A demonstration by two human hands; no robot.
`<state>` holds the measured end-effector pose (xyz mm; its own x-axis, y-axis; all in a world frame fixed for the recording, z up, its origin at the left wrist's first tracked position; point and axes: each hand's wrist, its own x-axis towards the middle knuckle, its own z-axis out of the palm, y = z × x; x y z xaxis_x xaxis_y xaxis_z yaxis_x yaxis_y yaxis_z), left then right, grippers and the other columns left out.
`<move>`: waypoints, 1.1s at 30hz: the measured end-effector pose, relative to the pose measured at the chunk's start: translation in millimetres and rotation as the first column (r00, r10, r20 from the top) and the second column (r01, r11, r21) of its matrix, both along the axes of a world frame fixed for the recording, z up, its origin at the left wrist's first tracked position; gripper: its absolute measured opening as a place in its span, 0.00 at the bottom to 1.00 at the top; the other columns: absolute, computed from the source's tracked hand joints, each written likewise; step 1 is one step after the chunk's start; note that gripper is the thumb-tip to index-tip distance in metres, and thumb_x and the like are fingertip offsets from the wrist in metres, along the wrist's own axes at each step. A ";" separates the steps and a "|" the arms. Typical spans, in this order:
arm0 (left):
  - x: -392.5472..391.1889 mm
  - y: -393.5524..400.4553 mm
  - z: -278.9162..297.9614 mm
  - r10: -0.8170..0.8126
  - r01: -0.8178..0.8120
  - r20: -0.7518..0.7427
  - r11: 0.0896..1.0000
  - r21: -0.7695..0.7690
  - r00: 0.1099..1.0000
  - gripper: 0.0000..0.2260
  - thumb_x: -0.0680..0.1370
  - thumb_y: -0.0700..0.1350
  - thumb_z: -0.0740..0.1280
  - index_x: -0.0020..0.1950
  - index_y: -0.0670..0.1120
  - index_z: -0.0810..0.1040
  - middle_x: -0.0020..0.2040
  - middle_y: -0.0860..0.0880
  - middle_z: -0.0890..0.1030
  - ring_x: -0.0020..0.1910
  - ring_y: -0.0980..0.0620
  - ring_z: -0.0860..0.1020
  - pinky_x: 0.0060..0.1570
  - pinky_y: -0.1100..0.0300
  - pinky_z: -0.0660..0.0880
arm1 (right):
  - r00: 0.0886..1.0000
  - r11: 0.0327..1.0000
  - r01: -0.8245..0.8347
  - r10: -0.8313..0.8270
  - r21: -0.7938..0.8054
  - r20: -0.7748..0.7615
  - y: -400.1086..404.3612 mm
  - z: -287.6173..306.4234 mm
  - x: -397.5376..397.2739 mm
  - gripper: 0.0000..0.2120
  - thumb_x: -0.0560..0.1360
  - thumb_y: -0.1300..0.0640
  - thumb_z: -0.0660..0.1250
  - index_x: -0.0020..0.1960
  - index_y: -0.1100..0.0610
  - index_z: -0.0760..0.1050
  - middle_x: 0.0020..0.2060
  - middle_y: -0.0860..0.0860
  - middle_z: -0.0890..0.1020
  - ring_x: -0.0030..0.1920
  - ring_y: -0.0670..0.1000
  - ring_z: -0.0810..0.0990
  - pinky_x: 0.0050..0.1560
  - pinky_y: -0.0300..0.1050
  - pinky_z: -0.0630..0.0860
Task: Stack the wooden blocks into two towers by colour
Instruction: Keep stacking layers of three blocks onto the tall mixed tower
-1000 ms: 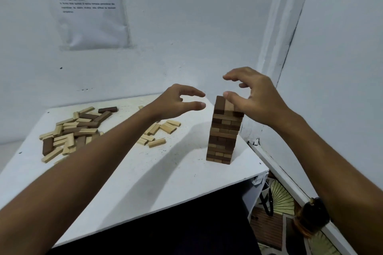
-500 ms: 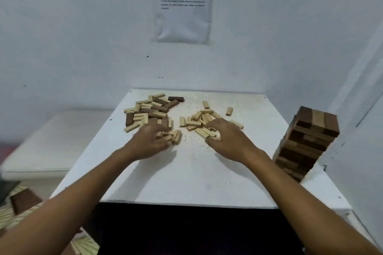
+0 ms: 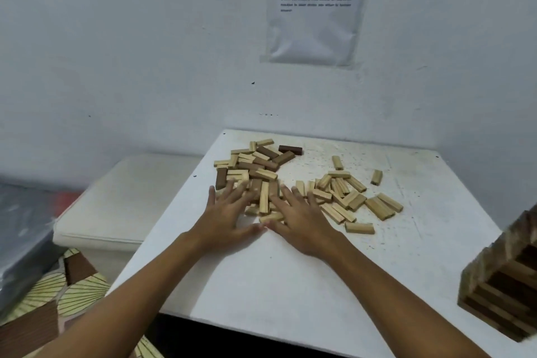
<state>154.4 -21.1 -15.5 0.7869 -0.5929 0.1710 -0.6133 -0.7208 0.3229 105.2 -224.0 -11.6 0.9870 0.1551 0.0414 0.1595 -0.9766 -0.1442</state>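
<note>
I see my left hand (image 3: 229,216) and right hand (image 3: 302,221) spread flat, fingers straight, pressing on loose wooden blocks (image 3: 290,183) scattered mid-tabletop (image 3: 290,285); a mixed-colour tower (image 3: 502,288) stands at the right edge.

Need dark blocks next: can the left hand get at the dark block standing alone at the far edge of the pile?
Probably yes: the dark block lies apart, uncovered; the open left hand must pass over the mixed pile.

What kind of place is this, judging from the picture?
Probably a plain indoor room set up for a task: a white table in a bare wall corner, a printed sheet taped above, and a patterned floor.
</note>
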 end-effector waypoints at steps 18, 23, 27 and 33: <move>63.7 -27.2 8.8 -0.051 0.056 0.100 0.997 -0.053 0.994 0.24 0.70 0.61 0.59 0.62 0.55 0.78 0.68 0.56 0.73 0.69 0.51 0.65 0.61 0.49 0.59 | 0.985 0.941 0.146 -0.165 0.306 0.039 -44.0 25.0 79.0 0.18 0.79 0.55 0.61 0.68 0.55 0.74 0.67 0.52 0.75 0.67 0.54 0.70 0.73 0.52 0.60; 74.0 -30.9 12.1 -0.068 0.070 -0.053 0.997 0.020 0.996 0.28 0.71 0.58 0.60 0.71 0.55 0.71 0.73 0.58 0.68 0.74 0.53 0.59 0.65 0.49 0.56 | 0.987 0.966 0.140 -0.152 0.218 0.043 -29.4 19.5 91.5 0.12 0.78 0.51 0.65 0.58 0.52 0.79 0.50 0.52 0.82 0.52 0.55 0.78 0.56 0.49 0.72; 79.6 -33.4 16.6 -0.057 0.062 -0.079 0.996 0.057 0.995 0.24 0.74 0.54 0.70 0.69 0.54 0.73 0.72 0.57 0.69 0.73 0.54 0.59 0.67 0.47 0.58 | 0.971 0.984 0.100 -0.129 0.147 0.203 -27.7 10.9 90.0 0.11 0.78 0.49 0.64 0.58 0.47 0.81 0.47 0.50 0.83 0.52 0.53 0.77 0.56 0.48 0.69; 81.0 -36.7 20.1 -0.044 0.042 -0.105 0.999 -0.021 0.993 0.24 0.70 0.53 0.74 0.65 0.52 0.77 0.68 0.57 0.73 0.70 0.54 0.62 0.67 0.44 0.61 | 0.950 0.978 0.038 -0.098 0.203 0.296 -25.5 7.9 82.2 0.09 0.79 0.52 0.65 0.52 0.51 0.83 0.43 0.49 0.85 0.47 0.52 0.77 0.53 0.50 0.72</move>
